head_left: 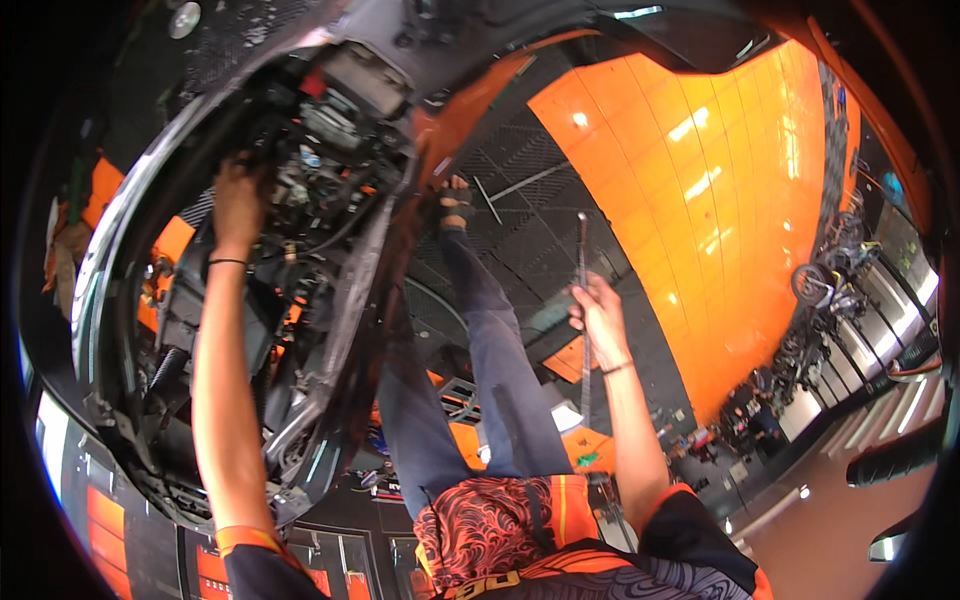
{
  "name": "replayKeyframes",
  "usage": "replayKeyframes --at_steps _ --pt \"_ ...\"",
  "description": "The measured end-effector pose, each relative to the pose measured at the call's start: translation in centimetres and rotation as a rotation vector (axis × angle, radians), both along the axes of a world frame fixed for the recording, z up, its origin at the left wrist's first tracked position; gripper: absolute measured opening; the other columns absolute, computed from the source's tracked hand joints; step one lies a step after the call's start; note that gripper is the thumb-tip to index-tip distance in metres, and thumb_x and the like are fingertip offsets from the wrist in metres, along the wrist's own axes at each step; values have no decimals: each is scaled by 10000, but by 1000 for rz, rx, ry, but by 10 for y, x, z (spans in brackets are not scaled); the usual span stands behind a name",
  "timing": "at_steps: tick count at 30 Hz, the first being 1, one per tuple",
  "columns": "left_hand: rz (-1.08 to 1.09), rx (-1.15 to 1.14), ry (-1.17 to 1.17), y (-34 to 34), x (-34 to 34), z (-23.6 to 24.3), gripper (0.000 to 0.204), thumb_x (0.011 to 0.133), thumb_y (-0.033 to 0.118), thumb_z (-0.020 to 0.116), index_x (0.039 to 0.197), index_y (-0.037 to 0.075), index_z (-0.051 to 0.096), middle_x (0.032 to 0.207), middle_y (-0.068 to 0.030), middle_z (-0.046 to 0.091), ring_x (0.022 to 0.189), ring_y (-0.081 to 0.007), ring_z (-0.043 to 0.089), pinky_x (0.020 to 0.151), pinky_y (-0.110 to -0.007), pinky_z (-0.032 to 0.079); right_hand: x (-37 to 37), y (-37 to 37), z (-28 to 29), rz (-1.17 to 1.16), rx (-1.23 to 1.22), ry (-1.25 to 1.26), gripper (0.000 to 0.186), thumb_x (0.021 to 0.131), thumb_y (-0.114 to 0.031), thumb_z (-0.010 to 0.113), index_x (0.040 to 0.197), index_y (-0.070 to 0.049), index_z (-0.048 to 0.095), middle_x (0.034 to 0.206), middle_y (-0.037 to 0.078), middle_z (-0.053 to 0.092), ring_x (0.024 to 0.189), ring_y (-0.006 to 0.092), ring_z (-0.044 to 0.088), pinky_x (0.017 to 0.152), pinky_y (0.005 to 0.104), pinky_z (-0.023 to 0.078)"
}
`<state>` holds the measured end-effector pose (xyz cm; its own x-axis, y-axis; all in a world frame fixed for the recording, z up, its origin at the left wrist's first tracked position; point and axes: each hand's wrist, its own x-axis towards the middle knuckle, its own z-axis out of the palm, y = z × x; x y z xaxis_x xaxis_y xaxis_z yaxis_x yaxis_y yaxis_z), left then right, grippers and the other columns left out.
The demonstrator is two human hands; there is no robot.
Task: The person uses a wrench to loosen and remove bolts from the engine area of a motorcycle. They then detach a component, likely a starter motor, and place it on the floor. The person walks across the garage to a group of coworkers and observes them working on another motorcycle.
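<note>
Right fingers: the right hand is curled shut round one long thin metal rod, gripped near its middle, the rod standing nearly upright in front of the legs.
Left fingers: the left hand reaches into the exposed engine bay of one machine body; fingertips are hidden among hoses and parts, so I cannot tell how far they are open.
Count: one rod, one machine, two hands, two wristbands.
Floor: dark grid matting under the person's feet.
Room: a glossy orange tiled wall to the right, with parked bicycles beyond.
</note>
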<state>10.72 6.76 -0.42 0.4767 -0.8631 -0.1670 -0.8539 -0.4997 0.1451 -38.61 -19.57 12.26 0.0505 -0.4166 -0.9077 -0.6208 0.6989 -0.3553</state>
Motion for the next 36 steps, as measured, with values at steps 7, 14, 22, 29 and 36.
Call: replayKeyframes --at_steps 7,14,22,29,36 --pt "-181 174 48 -23 23 17 256 791 165 723 1043 143 763 1136 -80 643 1115 -307 542 916 -416 428 -78 42 -155 -598 529 82 125 986 3 406 1105 10 442 815 102 524 518 84 350 434 219 285" --pt "-205 89 49 -23 30 0 274 788 180 743 1061 178 761 1165 -133 643 1132 -347 558 988 -432 428 -54 -8 -297 1025 -76 225 234 991 -172 465 971 19 597 789 189 676 704 286 685 574 440 552" --pt "-114 224 259 -26 30 16 231 815 156 741 1041 110 745 1171 -98 639 1086 -313 567 961 -403 445 16 -35 -320 1450 -267 415 236 972 -93 448 1141 44 540 1053 303 665 1059 448 649 880 520 541" --pt "105 -47 293 -27 -5 87 196 805 86 762 999 60 744 1055 -79 675 954 -264 633 842 -355 487 -28 -18 -312 1536 -623 332 261 971 -142 549 1178 15 524 987 243 667 966 432 645 884 548 495" --pt "138 -339 534 -66 -133 199 369 619 14 801 958 159 776 758 28 560 776 -206 561 706 -339 481 120 46 -93 168 -254 -534 381 1035 -292 495 1182 43 601 975 158 680 792 213 684 786 342 534"
